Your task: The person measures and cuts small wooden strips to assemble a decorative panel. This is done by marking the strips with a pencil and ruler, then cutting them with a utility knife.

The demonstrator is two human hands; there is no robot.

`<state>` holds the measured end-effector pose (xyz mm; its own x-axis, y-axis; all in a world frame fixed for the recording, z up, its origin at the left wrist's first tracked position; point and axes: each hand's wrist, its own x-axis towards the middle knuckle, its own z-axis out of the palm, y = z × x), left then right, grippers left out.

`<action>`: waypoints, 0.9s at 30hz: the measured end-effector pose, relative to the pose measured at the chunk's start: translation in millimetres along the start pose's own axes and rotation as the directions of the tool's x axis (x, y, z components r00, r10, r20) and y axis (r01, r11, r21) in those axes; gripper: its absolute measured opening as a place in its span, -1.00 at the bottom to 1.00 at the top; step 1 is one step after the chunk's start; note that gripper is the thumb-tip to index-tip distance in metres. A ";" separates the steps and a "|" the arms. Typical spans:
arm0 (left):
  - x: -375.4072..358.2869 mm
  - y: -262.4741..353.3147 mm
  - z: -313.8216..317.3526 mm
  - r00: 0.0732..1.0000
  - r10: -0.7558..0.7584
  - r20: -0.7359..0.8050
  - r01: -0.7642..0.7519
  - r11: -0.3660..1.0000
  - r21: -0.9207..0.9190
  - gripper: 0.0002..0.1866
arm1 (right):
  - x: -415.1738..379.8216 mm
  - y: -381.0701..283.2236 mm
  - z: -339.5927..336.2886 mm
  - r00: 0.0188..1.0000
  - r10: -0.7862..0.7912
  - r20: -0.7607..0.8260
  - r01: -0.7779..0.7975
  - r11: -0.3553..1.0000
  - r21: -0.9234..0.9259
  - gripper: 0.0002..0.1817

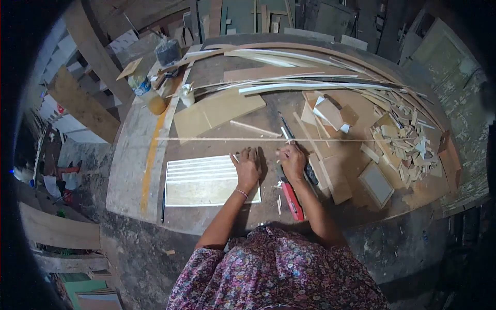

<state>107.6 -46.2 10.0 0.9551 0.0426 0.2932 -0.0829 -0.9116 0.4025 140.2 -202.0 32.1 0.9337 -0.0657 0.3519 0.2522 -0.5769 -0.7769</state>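
My left hand (248, 169) lies with its fingers apart over the upper right corner of a pale rectangular panel (206, 192) that has white strips across its upper part. My right hand (293, 161) is closed near a long thin wooden strip (217, 139) that runs sideways across the table; what its fingers hold is too small to make out. A dark tool with a pale section (285, 129) shows just above that hand. Below it lies a red tool (292, 200), and a dark object (311, 174) sits to its right.
Wood scraps (405, 150) are heaped at the right, beside a small framed piece (376, 184). Long strips (310, 85) span the back. A tan board (219, 114), a bottle with amber liquid (154, 102) and a white container (186, 96) are at the upper left.
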 end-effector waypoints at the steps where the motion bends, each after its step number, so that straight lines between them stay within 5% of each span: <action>1: 4.4 6.3 -1.4 1.000 0.011 0.009 -0.011 1.000 -0.009 -0.43 | 3.2 5.0 -6.2 0.999 0.034 0.019 -0.034 0.999 0.028 -0.86; 3: 16.3 16.2 -2.3 0.999 0.036 0.027 -0.035 0.999 -0.027 -0.43 | 11.3 5.7 -22.5 0.998 0.036 0.055 -0.037 0.999 0.018 -0.87; 6: 38.2 22.1 8.4 0.994 0.054 -0.091 -0.061 0.995 -0.075 -0.48 | 29.0 9.2 -38.8 0.989 -0.150 -0.011 0.147 0.978 -0.146 -0.79; 7: 45.1 24.2 8.0 0.995 0.066 -0.078 -0.071 0.996 -0.061 -0.48 | 37.4 22.8 -38.7 0.943 -0.331 -0.046 0.307 0.913 -0.269 -0.72; 10: 68.2 28.4 1.3 0.995 0.091 -0.039 -0.092 0.995 -0.034 -0.49 | 58.1 15.2 -41.7 0.998 0.037 0.058 -0.033 0.997 -0.065 -0.68; 18: 143.0 10.6 3.3 0.988 0.155 -0.004 -0.154 0.981 0.117 -0.42 | 145.7 35.6 -45.9 0.937 -0.347 -0.040 0.341 0.935 -0.100 -0.69; 22: 183.5 11.3 7.6 0.990 0.136 -0.032 -0.133 0.987 0.091 -0.42 | 197.4 60.7 -35.7 0.967 -0.243 0.073 0.249 0.964 -0.091 -0.79; 27: 228.5 18.0 25.6 0.981 0.177 -0.083 -0.164 0.975 0.148 -0.47 | 248.4 86.8 -28.7 0.944 -0.330 0.018 0.310 0.866 -0.391 -0.85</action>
<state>331.7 -63.4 62.1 0.8981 -0.0857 0.4313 -0.1951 -0.9567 0.2162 386.7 -291.8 67.1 0.8027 0.1427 0.5791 0.4087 -0.8387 -0.3598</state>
